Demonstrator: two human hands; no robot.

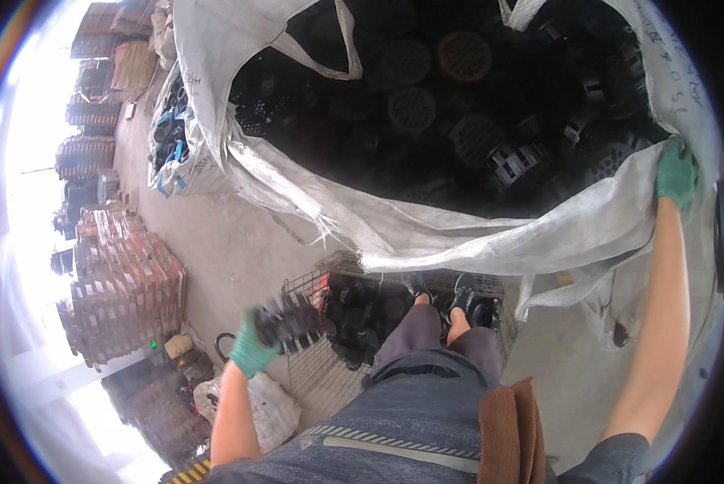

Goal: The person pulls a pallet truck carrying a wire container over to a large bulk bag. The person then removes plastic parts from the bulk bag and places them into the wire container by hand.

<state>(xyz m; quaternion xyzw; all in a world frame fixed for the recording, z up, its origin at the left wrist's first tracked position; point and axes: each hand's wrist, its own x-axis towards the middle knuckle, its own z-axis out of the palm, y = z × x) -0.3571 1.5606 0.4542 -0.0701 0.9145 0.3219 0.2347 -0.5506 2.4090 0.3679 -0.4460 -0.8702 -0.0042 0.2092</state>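
Note:
My left hand (254, 350), in a green glove, is closed on a black ribbed cylindrical part (288, 324) at lower left, blurred by motion. The part is above the left side of a wire mesh basket (322, 381). Black parts (354, 321) lie inside that basket by my feet. My right hand (677, 173), also gloved in green, grips the edge of a large white woven bulk bag (475, 244) at far right. Inside the bag's wide mouth are several round black parts (411, 110) with slotted, grille-like ends; deeper ones are lost in shadow.
A second white bag (199, 179) with black and blue pieces stands at left. Tall stacks of brownish slatted pieces (128, 290) line the far left. A whitish sack (261, 407) lies at lower left. Loose strips hang from the bulk bag's rim.

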